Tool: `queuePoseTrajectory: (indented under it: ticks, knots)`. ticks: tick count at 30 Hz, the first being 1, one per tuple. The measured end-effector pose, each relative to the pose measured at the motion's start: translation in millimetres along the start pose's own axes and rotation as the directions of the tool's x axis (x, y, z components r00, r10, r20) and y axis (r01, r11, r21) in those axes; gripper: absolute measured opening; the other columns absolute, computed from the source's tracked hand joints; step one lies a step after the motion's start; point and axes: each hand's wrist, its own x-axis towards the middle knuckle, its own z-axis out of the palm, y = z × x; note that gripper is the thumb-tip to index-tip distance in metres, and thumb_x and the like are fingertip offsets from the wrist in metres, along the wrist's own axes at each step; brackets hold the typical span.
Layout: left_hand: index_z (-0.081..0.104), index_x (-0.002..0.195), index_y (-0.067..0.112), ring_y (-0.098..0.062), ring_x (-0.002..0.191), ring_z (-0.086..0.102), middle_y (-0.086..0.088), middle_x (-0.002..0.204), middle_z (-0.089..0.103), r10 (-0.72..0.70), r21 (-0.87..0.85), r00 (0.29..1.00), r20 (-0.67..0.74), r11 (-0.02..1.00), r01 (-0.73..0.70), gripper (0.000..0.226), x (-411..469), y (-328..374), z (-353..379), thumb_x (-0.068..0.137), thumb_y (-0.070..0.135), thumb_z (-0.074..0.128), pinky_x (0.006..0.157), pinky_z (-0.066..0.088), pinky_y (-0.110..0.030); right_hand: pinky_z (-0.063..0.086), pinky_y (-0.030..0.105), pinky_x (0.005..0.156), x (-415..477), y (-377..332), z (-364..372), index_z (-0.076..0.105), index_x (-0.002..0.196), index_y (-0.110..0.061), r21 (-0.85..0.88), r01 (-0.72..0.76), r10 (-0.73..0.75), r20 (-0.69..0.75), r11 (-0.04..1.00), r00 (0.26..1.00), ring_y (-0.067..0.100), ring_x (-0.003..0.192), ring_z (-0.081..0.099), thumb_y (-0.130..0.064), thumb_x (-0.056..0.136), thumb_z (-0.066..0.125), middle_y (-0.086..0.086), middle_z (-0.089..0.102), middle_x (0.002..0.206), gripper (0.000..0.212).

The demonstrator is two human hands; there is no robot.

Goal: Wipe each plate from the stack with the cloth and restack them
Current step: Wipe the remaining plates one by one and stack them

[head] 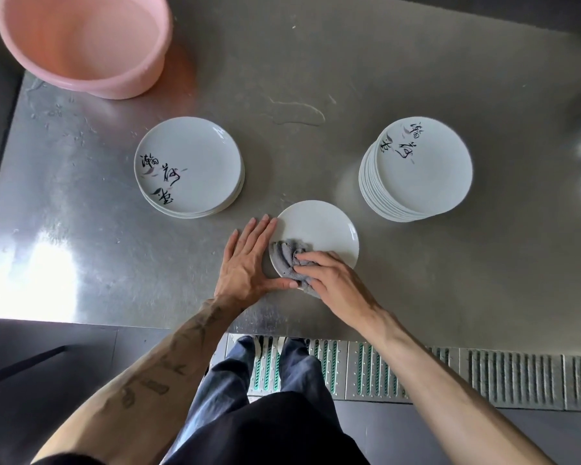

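A single white plate (319, 226) lies flat on the steel table near its front edge. My right hand (329, 280) presses a crumpled grey cloth (287, 258) onto the plate's near left part, fingers curled over the cloth. My left hand (249, 260) lies flat on the table against the plate's left rim, fingers straight, thumb stretched along the near rim. A tall stack of white plates with black calligraphy (420, 169) stands at the right. A short stack of the same plates (188, 166) stands at the left.
A pink plastic basin (81, 41) sits at the table's far left corner. The steel table (450, 280) shows water streaks in the middle far part. A metal floor grate (416, 377) runs below the table's front edge, by my feet.
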Motion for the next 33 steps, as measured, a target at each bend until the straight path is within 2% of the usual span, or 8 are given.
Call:
queuePoseTrajectory:
  ticks: [7, 12, 15, 18, 24, 27, 29, 33]
  knots:
    - [0.010, 0.164, 0.033, -0.006, 0.158, -0.002, 0.014, 0.171, 0.010, -0.005, 0.011, 1.000, 0.000, 1.000, 0.005, 0.128, 0, 1, -1, 0.063, 0.097, 0.057, 0.128, -0.002, -0.039, 0.043, 0.031, 0.110, 4, -5, 2, 0.073, 0.125, -0.016, -0.012, 0.055, -0.054, 0.050, 0.998, 0.997, 0.018, 0.121, 0.052, 0.000, 0.094, 0.065, -0.002, 0.061, 0.138, 0.036]
    - [0.011, 0.164, 0.034, -0.008, 0.158, -0.002, 0.013, 0.172, 0.010, -0.014, 0.023, 1.000, -0.005, 1.000, 0.014, 0.128, 0, 3, 2, 0.063, 0.096, 0.060, 0.128, -0.004, -0.039, 0.046, 0.034, 0.107, -7, 8, -3, 0.075, 0.121, -0.016, -0.026, 0.016, -0.015, 0.030, 1.000, 0.999, 0.020, 0.116, 0.055, 0.001, 0.090, 0.069, -0.002, 0.064, 0.134, 0.036]
    - [0.010, 0.164, 0.032, -0.008, 0.158, -0.001, 0.012, 0.172, 0.011, 0.007, 0.044, 1.000, -0.008, 0.999, -0.007, 0.128, 0, 0, 2, 0.064, 0.090, 0.067, 0.128, 0.000, -0.041, 0.045, 0.032, 0.108, 8, -9, 12, 0.073, 0.125, -0.016, -0.006, 0.048, -0.048, 0.009, 0.999, 0.999, 0.019, 0.121, 0.053, 0.003, 0.091, 0.066, -0.001, 0.062, 0.138, 0.039]
    - [0.010, 0.164, 0.033, -0.007, 0.158, -0.002, 0.012, 0.172, 0.010, 0.008, 0.035, 1.000, 0.000, 0.999, -0.008, 0.129, 1, 1, 1, 0.064, 0.091, 0.066, 0.128, -0.004, -0.038, 0.048, 0.035, 0.106, -2, -3, 11, 0.071, 0.127, -0.016, -0.046, 0.048, -0.047, 0.014, 0.998, 0.999, 0.018, 0.122, 0.051, 0.010, 0.088, 0.066, -0.003, 0.059, 0.142, 0.047]
    - [0.011, 0.163, 0.038, -0.007, 0.158, 0.000, 0.014, 0.171, 0.011, -0.018, 0.003, 1.000, -0.016, 1.000, 0.018, 0.127, 1, 2, 2, 0.062, 0.099, 0.057, 0.128, 0.000, -0.041, 0.054, 0.042, 0.101, 1, 28, -16, 0.071, 0.127, -0.014, -0.087, -0.052, 0.044, -0.090, 0.995, 0.995, 0.024, 0.125, 0.054, 0.008, 0.088, 0.068, 0.001, 0.058, 0.143, 0.045]
    - [0.010, 0.163, 0.039, -0.007, 0.158, 0.002, 0.013, 0.171, 0.013, -0.023, 0.007, 0.999, -0.032, 1.000, 0.023, 0.127, 0, 1, 4, 0.062, 0.099, 0.058, 0.128, 0.002, -0.041, 0.052, 0.044, 0.103, 28, 29, -20, 0.072, 0.125, -0.011, -0.032, -0.140, 0.130, -0.209, 0.990, 0.969, 0.029, 0.129, 0.053, 0.005, 0.090, 0.065, 0.006, 0.059, 0.141, 0.039]
    - [0.011, 0.163, 0.039, -0.007, 0.158, 0.003, 0.014, 0.171, 0.013, -0.022, 0.011, 0.999, -0.037, 1.000, 0.023, 0.127, 1, 0, 5, 0.062, 0.099, 0.058, 0.128, 0.004, -0.042, 0.048, 0.043, 0.106, 28, 23, -15, 0.070, 0.128, -0.013, -0.046, -0.166, 0.153, -0.201, 0.985, 0.968, 0.028, 0.132, 0.050, 0.001, 0.093, 0.060, 0.004, 0.057, 0.144, 0.039]
    - [0.014, 0.164, 0.035, -0.009, 0.158, 0.005, 0.013, 0.171, 0.014, -0.002, 0.028, 0.999, -0.039, 1.000, 0.004, 0.127, 2, -2, 6, 0.063, 0.097, 0.059, 0.127, 0.009, -0.047, 0.052, 0.039, 0.101, -3, 9, 5, 0.069, 0.130, -0.016, -0.076, 0.043, -0.048, -0.066, 0.996, 0.997, 0.022, 0.125, 0.050, -0.003, 0.092, 0.061, 0.001, 0.055, 0.145, 0.041]
